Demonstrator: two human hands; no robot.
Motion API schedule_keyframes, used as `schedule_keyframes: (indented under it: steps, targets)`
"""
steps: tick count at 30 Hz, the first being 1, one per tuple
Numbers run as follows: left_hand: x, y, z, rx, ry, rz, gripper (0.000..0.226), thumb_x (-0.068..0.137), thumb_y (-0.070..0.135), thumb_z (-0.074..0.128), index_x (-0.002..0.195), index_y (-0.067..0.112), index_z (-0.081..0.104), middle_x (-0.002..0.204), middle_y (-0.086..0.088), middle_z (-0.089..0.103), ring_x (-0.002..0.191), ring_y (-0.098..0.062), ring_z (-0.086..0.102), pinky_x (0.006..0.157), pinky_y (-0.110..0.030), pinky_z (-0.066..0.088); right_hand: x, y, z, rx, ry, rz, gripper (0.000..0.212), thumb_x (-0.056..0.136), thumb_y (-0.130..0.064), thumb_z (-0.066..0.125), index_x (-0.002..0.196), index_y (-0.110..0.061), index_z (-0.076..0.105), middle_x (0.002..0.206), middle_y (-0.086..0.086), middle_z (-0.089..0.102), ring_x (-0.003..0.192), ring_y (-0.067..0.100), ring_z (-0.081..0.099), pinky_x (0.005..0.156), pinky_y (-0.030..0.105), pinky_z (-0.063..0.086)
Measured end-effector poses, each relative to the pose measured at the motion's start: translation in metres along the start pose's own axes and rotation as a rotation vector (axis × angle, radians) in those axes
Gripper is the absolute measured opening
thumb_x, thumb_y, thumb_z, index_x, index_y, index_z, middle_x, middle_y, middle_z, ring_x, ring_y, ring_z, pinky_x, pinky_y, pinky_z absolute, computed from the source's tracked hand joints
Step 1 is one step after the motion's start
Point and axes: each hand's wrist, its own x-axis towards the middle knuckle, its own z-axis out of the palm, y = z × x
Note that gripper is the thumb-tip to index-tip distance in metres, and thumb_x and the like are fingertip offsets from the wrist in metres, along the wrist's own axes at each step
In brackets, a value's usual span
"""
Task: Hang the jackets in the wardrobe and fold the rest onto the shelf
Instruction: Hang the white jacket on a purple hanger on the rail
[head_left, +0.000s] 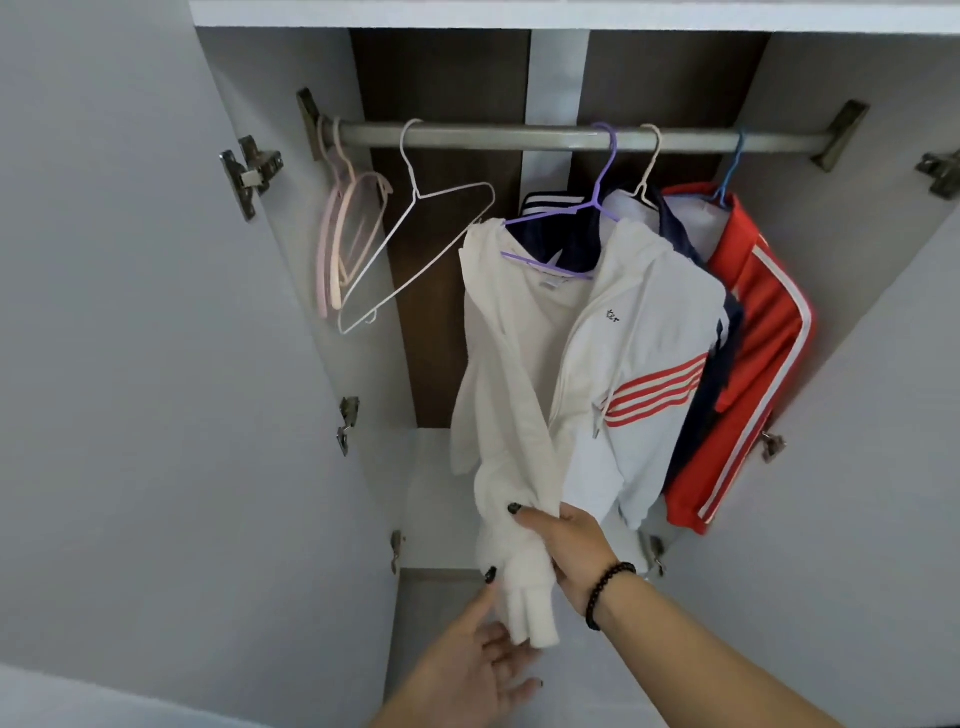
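Three jackets hang on the rail (519, 137) of the open wardrobe (857, 260): a red jacket (763, 332) with white stripes on a blue hanger (730, 171) at the right end, a dark navy one (727, 353) mostly hidden beside it, and in front a white jacket (623, 353) with red sleeve stripes on a purple hanger (597, 208). The step in hand looks like the tidying of this white jacket once it is on the rail. The right hand (571, 545), with a beaded bracelet (608, 592) at the wrist, grips the jacket's near sleeve (514, 519), thumb over the cloth and fingers curled behind it. The left hand (483, 660) is spread and loose below, one finger touching the cuff (530, 613), holding nothing. The sleeve hangs bunched and drawn toward the person, so the next move, as I judge it, calls for letting it drop straight beside the body of the jacket and checking that the shoulders sit evenly on the hanger; the left shoulder looks slipped. A bare white hanger (415, 249) and some pink hangers (343, 234) wait at the left of the rail for further jackets. The white shelf (436, 499) below holds no folded clothes that I can see, so the folding seems yet to come.
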Motion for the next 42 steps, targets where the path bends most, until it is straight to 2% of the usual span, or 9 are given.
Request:
schedule_keyframes:
  steps: [8,12,15,18,22,29,36,38,42]
  targets:
    - [-0.005,-0.033,0.013,0.032,0.262,0.344,0.037,0.065,0.025,0.085,0.084,-0.001,0.067,0.06,-0.014,0.066,0.04,-0.018,0.057,0.04,-0.024,0.046,-0.02,-0.005,-0.016,-0.135,-0.009,-0.077,0.031,0.077,-0.028,0.079,0.101,-0.011,0.07,0.093,0.004,0.075,0.09,0.025,0.071,0.082,0.044,0.058]
    - [-0.007,-0.036,0.016,-0.121,0.279,0.477,0.018,0.098,0.014,0.055,0.094,-0.002,0.063,0.075,-0.014,0.074,0.058,-0.021,0.071,0.048,-0.028,0.054,-0.031,-0.001,-0.02,0.051,-0.051,-0.027,0.028,0.082,-0.023,0.075,0.106,-0.01,0.068,0.099,0.006,0.075,0.091,0.022,0.071,0.075,0.036,0.058]
    - [-0.015,-0.033,0.021,-0.175,0.201,0.605,0.008,0.094,0.005,0.059,0.098,-0.001,0.062,0.095,-0.018,0.074,0.083,-0.028,0.072,0.063,-0.037,0.057,-0.038,0.001,-0.024,0.167,-0.085,0.015,0.027,0.085,-0.015,0.07,0.112,-0.01,0.065,0.103,0.007,0.074,0.095,0.022,0.069,0.081,0.038,0.057]
    - [-0.02,-0.029,0.033,0.062,0.116,0.688,0.037,0.063,0.004,0.078,0.095,-0.002,0.062,0.098,-0.021,0.073,0.091,-0.035,0.071,0.075,-0.044,0.058,-0.042,-0.003,-0.027,0.244,-0.124,0.043,0.028,0.088,-0.01,0.065,0.116,-0.008,0.063,0.109,0.013,0.071,0.103,0.03,0.066,0.09,0.045,0.054]
    - [-0.019,-0.031,0.049,0.362,0.317,0.738,0.041,0.071,0.007,0.082,0.103,0.005,0.056,0.091,-0.016,0.071,0.078,-0.03,0.069,0.06,-0.033,0.055,-0.044,-0.011,-0.035,0.217,-0.204,0.047,0.032,0.09,-0.011,0.062,0.122,-0.006,0.06,0.114,0.015,0.069,0.109,0.031,0.064,0.091,0.043,0.053]
    - [-0.01,-0.024,0.053,0.529,0.402,0.675,0.018,0.085,0.006,0.065,0.084,0.006,0.046,0.078,-0.011,0.05,0.072,-0.02,0.048,0.066,-0.034,0.043,-0.041,-0.012,-0.051,0.034,-0.285,0.095,0.04,0.097,-0.046,0.045,0.118,-0.018,0.066,0.112,0.005,0.07,0.106,0.02,0.065,0.083,0.035,0.054]
    - [-0.007,-0.028,0.051,0.077,0.145,0.509,0.016,0.092,-0.01,0.053,0.106,-0.014,0.059,0.078,-0.015,0.066,0.065,-0.018,0.057,0.052,-0.023,0.048,-0.045,0.006,-0.061,-0.157,-0.105,0.001,0.021,0.084,0.002,0.057,0.082,-0.01,0.075,0.09,0.009,0.074,0.084,0.017,0.066,0.071,0.026,0.051]
    - [-0.008,-0.029,0.053,0.003,0.092,0.485,0.015,0.093,-0.009,0.052,0.105,-0.013,0.06,0.08,-0.017,0.069,0.065,-0.019,0.06,0.054,-0.024,0.049,-0.047,0.016,-0.066,-0.149,0.051,0.043,0.002,0.08,-0.011,0.071,0.079,-0.009,0.07,0.082,0.006,0.069,0.075,0.016,0.062,0.063,0.025,0.048]
    - [-0.012,-0.03,0.06,-0.087,0.042,0.46,0.011,0.093,-0.008,0.05,0.097,-0.009,0.061,0.073,-0.016,0.071,0.052,-0.015,0.062,0.044,-0.021,0.049,-0.06,0.029,-0.078,-0.105,0.1,0.292,0.046,0.068,-0.051,0.078,0.078,-0.009,0.063,0.064,0.003,0.056,0.055,0.017,0.051,0.052,0.024,0.041]
